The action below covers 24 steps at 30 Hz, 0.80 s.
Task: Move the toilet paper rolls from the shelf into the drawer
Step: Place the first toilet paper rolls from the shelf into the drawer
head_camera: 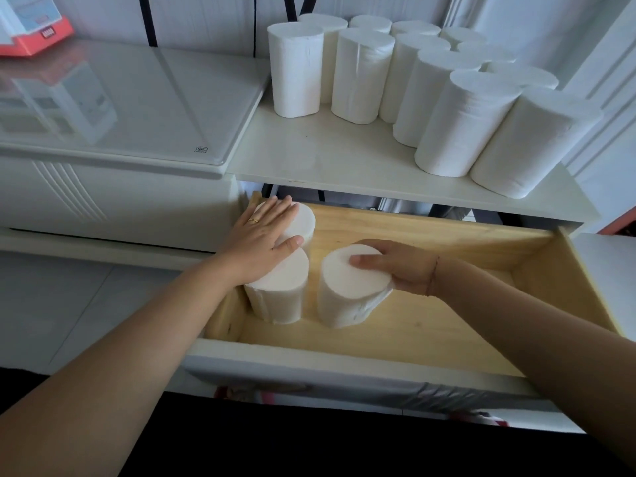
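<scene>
An open wooden drawer (pixel 447 321) holds three white toilet paper rolls standing upright at its left end. My left hand (pixel 261 235) lies flat with straight fingers across the tops of the back-left roll (pixel 304 220) and the front-left roll (pixel 278 294). My right hand (pixel 399 266) grips the third roll (pixel 347 294) at its top, thumb on the top face, fingers round its far side; the roll leans slightly. Several more rolls (pixel 447 108) stand on the white shelf (pixel 327 160) above the drawer.
A glossy white cabinet top (pixel 120 108) adjoins the shelf on the left, with an orange and white box (pixel 31 29) at its far corner. The drawer's right half shows bare wood. A white wall panel (pixel 605 98) borders the shelf on the right.
</scene>
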Tool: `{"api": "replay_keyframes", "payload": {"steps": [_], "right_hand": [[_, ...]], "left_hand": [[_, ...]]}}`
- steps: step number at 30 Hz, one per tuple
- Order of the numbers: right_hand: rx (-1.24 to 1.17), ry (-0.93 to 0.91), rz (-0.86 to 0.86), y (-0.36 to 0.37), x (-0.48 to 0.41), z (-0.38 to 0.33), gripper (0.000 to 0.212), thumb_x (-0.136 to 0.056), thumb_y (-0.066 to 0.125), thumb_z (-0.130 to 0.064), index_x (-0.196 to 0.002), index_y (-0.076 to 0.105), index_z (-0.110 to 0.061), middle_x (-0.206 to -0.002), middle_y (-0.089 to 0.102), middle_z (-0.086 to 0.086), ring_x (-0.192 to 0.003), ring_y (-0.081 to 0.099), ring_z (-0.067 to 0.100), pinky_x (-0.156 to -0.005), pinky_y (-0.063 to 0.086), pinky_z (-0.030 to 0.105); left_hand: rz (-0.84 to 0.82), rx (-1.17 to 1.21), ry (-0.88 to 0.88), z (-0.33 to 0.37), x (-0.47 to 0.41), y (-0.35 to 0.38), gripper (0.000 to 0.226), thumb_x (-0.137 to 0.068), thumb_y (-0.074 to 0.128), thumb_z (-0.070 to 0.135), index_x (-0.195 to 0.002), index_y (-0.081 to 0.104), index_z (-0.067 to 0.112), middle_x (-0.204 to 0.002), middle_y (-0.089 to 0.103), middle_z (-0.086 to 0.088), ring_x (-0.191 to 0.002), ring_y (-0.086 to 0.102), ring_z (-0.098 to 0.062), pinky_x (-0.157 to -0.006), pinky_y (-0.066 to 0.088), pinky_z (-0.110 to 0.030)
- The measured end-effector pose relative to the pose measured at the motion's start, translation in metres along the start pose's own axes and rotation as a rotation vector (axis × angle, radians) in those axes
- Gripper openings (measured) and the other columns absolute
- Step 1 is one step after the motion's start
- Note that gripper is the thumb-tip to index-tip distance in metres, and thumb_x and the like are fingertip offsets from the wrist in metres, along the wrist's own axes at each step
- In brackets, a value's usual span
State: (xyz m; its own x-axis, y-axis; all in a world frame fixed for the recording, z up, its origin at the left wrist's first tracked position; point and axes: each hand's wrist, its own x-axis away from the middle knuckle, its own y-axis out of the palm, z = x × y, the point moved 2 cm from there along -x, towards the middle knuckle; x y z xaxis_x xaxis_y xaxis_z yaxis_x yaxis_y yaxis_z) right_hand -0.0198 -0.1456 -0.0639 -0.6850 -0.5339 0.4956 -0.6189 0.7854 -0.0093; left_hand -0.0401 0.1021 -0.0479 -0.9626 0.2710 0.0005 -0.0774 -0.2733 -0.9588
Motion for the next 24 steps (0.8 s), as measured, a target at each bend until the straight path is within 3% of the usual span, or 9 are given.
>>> {"api": "replay_keyframes", "payload": {"steps": [5,8,12,14,16,18,20,22,24], "right_hand": [[-0.037,0.113,-0.131,0.028,0.018,0.008,0.046,-0.074,0.071,-0.033,-0.114,0.060,-0.014,-0.101,0.071,0.004,-0.091,0.068,0.016,-0.078,0.057,0.029],[-0.045,0.237,-0.139,0.047,0.021,0.014,0.062,-0.072,0.071,-0.039,-0.124,0.054,-0.011,-0.109,0.064,0.011,-0.096,0.062,0.023,-0.088,0.050,0.039],[-0.272,0.467,-0.151,0.061,0.028,0.022,0.077,-0.071,0.069,-0.044,-0.135,0.049,-0.008,-0.118,0.060,0.013,-0.100,0.060,0.026,-0.099,0.046,0.042],[-0.359,0.481,-0.152,0.066,0.031,0.021,0.077,-0.073,0.069,-0.040,-0.137,0.046,-0.004,-0.117,0.060,0.014,-0.086,0.067,0.022,-0.081,0.056,0.036],[-0.417,0.491,-0.140,0.074,0.030,0.018,0.073,-0.076,0.069,-0.032,-0.139,0.046,-0.003,-0.119,0.058,0.015,-0.076,0.067,0.020,-0.061,0.056,0.027],[-0.435,0.513,-0.123,0.082,0.029,0.017,0.071,-0.076,0.071,-0.026,-0.139,0.047,-0.005,-0.137,0.052,0.016,-0.097,0.063,0.023,-0.066,0.057,0.029],[-0.396,0.533,-0.137,0.086,0.029,0.017,0.073,-0.073,0.072,-0.024,-0.139,0.046,-0.005,-0.143,0.047,0.018,-0.113,0.056,0.026,-0.086,0.053,0.032],[-0.345,0.541,-0.141,0.087,0.029,0.015,0.065,-0.079,0.069,-0.022,-0.138,0.047,-0.003,-0.139,0.048,0.020,-0.105,0.059,0.028,-0.089,0.053,0.034],[-0.310,0.541,-0.131,0.090,0.027,0.011,0.056,-0.086,0.065,-0.019,-0.136,0.047,0.001,-0.127,0.049,0.022,-0.088,0.063,0.027,-0.079,0.057,0.032]], "left_hand": [[-0.003,-0.002,-0.003,0.001,0.001,-0.001,0.060,-0.098,0.023,0.048,-0.150,0.005,0.026,-0.158,-0.004,0.010,-0.143,-0.010,-0.005,-0.113,-0.010,-0.026],[-0.008,0.000,0.001,0.002,0.002,-0.001,0.059,-0.098,0.023,0.047,-0.150,0.004,0.026,-0.158,-0.004,0.010,-0.143,-0.011,-0.005,-0.112,-0.012,-0.025],[-0.022,-0.002,0.020,0.000,0.007,-0.001,0.060,-0.098,0.021,0.048,-0.150,0.001,0.026,-0.158,-0.008,0.010,-0.141,-0.015,-0.003,-0.111,-0.014,-0.023],[-0.037,0.015,0.023,-0.001,0.009,-0.001,0.061,-0.098,0.020,0.049,-0.150,0.000,0.026,-0.157,-0.010,0.011,-0.139,-0.018,0.000,-0.110,-0.014,-0.022],[-0.047,0.022,0.023,-0.002,0.011,-0.001,0.061,-0.098,0.021,0.049,-0.150,0.000,0.026,-0.157,-0.010,0.011,-0.139,-0.018,0.000,-0.112,-0.013,-0.024],[-0.051,0.026,0.025,-0.003,0.011,-0.001,0.061,-0.098,0.021,0.049,-0.150,0.000,0.026,-0.157,-0.010,0.011,-0.140,-0.017,-0.002,-0.114,-0.012,-0.026],[-0.052,0.028,0.029,-0.003,0.011,-0.001,0.061,-0.098,0.021,0.049,-0.150,0.001,0.026,-0.157,-0.009,0.011,-0.141,-0.016,-0.003,-0.115,-0.011,-0.027],[-0.045,0.025,0.030,-0.003,0.010,0.000,0.061,-0.098,0.022,0.049,-0.150,0.002,0.025,-0.158,-0.007,0.010,-0.142,-0.015,-0.004,-0.115,-0.010,-0.028],[-0.038,0.018,0.028,-0.003,0.010,0.000,0.061,-0.098,0.021,0.049,-0.150,0.002,0.025,-0.158,-0.007,0.010,-0.142,-0.015,-0.004,-0.115,-0.010,-0.028]]}}
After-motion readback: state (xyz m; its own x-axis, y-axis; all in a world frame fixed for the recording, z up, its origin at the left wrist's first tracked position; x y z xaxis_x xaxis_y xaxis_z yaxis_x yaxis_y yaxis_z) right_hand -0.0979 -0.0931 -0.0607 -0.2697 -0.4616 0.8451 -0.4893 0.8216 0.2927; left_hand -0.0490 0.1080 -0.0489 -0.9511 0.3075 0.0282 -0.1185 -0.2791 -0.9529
